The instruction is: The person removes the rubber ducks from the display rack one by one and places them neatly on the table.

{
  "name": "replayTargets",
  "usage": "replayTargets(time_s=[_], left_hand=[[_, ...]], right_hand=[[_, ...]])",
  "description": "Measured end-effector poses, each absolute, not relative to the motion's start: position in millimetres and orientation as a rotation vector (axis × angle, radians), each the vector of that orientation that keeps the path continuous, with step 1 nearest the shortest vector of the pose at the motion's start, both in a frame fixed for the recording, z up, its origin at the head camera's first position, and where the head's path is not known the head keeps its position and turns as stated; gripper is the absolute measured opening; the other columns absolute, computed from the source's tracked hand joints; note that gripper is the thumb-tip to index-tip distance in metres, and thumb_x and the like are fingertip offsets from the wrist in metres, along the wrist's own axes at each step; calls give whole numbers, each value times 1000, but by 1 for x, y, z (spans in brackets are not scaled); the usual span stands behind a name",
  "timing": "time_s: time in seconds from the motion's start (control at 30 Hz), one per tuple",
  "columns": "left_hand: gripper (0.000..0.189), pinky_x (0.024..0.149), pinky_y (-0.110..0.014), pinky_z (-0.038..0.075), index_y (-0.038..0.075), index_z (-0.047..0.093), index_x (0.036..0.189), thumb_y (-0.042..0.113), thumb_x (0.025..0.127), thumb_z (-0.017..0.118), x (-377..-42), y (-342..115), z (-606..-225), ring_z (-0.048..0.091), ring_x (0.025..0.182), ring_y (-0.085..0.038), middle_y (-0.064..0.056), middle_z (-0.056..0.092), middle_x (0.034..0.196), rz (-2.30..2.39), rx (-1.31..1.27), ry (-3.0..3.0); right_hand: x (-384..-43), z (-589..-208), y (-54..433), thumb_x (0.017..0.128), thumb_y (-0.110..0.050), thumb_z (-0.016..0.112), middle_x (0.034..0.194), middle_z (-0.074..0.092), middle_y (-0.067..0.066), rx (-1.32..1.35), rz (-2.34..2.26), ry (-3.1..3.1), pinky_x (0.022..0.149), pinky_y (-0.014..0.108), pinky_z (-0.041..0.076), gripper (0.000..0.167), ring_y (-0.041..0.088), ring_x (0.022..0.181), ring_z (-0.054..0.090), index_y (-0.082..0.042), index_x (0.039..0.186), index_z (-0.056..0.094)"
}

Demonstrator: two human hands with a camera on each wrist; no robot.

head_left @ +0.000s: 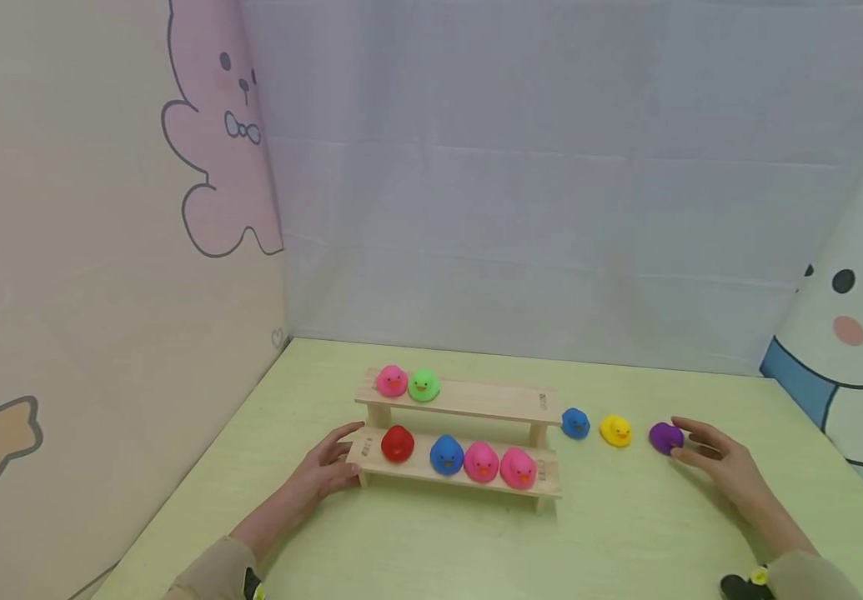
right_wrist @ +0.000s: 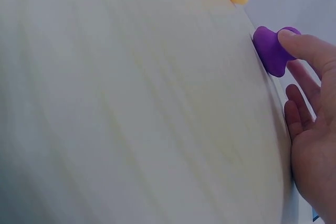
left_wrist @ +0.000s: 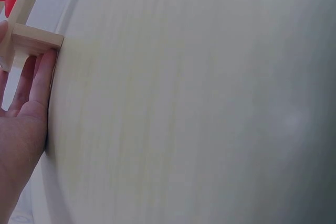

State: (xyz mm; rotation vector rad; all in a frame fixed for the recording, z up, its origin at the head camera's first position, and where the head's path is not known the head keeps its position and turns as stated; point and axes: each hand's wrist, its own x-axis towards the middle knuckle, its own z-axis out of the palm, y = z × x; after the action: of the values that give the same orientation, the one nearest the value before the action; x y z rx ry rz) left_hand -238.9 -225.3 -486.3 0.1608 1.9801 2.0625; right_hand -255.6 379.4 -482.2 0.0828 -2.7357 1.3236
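Note:
At the left end of a two-tier wooden rack (head_left: 491,397), my left hand (head_left: 323,468) holds the lower shelf, thumb at the front and fingers behind. In the left wrist view that hand's fingers lie against the wooden end piece (left_wrist: 37,36). My right hand (head_left: 727,462) pinches a purple rubber duck (head_left: 665,437) by thumb and index finger; the duck sits on the table. The lower shelf bears a red duck (head_left: 397,444), a blue duck (head_left: 446,456) and two pink ducks (head_left: 481,462). On the upper shelf are a pink duck (head_left: 391,381) and a green duck (head_left: 423,385).
Between the rack and my right hand, a yellow duck (head_left: 615,431) and a second blue duck (head_left: 575,423) stand on the light green table (head_left: 431,550). A pale curtain (head_left: 536,183) hangs behind the table. Printed cloths with cartoon figures line both sides.

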Motion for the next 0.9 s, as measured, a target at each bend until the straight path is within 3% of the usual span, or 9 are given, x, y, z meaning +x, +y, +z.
replayTargets(time_s=[0.07,0.2,0.3,0.47,0.6,0.7,0.9], left_hand=[[66,85,-37,48,19,29,141,9,84,61,-239,-226,-487,52,108,-24,-18,41,130,2059,174,1988],[65,85,-36,48,18,29,141,9,85,60,-238,-226,-488,53,107,-24,-19,41,129,2058,195,1994],[65,85,-37,48,17,29,141,8,84,61,-238,-226,-487,54,106,-24,-20,41,129,2067,194,1985],[65,85,-37,48,19,31,140,9,84,62,-238,-225,-486,54,106,-24,-19,42,128,2073,166,1982],[65,85,-37,48,19,30,140,9,84,62,-238,-225,-486,54,106,-24,-19,41,129,2073,166,1980],[66,86,-37,48,19,30,141,8,84,62,-239,-226,-487,54,106,-24,-20,41,129,2076,169,1974],[67,85,-37,48,21,32,139,8,82,64,-240,-225,-488,53,107,-25,-18,42,128,2085,134,1967]], right_hand=[[-256,-482,379,87,-39,58,132,42,2,95,1322,-2734,89,45,38,59,-10,100,34,-17,138,38],[-258,-482,378,86,-37,59,133,43,2,152,1263,-2727,80,15,37,60,-7,102,35,-14,138,38],[-261,-478,374,86,-34,60,135,42,7,206,1193,-2698,75,4,33,59,0,104,36,-12,137,38],[-273,-460,359,86,-31,61,133,42,16,266,1116,-2643,89,23,37,58,22,111,37,-12,136,39],[-293,-455,352,85,-36,62,132,45,6,328,1122,-2583,91,15,35,58,10,112,39,-20,136,41],[-298,-441,335,85,-34,63,130,47,4,369,1136,-2545,80,3,31,55,0,107,40,-21,134,43],[-296,-402,285,85,-25,64,129,49,6,434,1270,-2437,84,8,34,50,7,109,43,-15,130,47]])
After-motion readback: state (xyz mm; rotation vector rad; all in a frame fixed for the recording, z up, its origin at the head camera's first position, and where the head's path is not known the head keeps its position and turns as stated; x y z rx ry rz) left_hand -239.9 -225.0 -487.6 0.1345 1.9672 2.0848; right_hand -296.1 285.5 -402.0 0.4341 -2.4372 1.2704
